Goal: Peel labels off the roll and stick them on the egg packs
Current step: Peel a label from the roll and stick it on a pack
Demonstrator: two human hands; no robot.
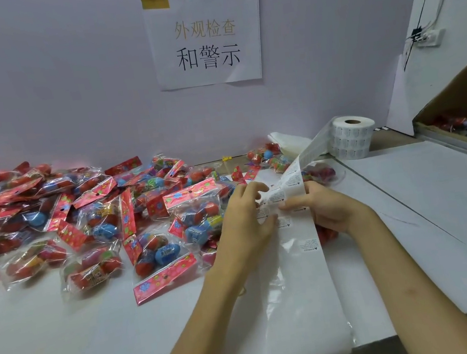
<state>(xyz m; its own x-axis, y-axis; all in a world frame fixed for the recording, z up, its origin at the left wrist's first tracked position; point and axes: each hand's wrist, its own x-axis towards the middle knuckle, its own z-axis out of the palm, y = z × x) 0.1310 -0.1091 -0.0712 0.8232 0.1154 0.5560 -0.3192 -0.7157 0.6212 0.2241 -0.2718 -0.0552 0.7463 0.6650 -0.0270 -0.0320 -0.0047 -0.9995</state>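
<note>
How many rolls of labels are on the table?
1. The roll stands at the back right of the table. Another could hide under the egg packs.

Bare left hand (243, 223) and right hand (326, 208) on bare forearms (204, 317).

A paper sheet (204, 37) taped to the wall (60, 81) above the worktop's (413, 210) far edge reads 外观检查 in pale tan and, below it, 和警示 in black. Print on the label strip (290, 182) is too small to read.
</note>
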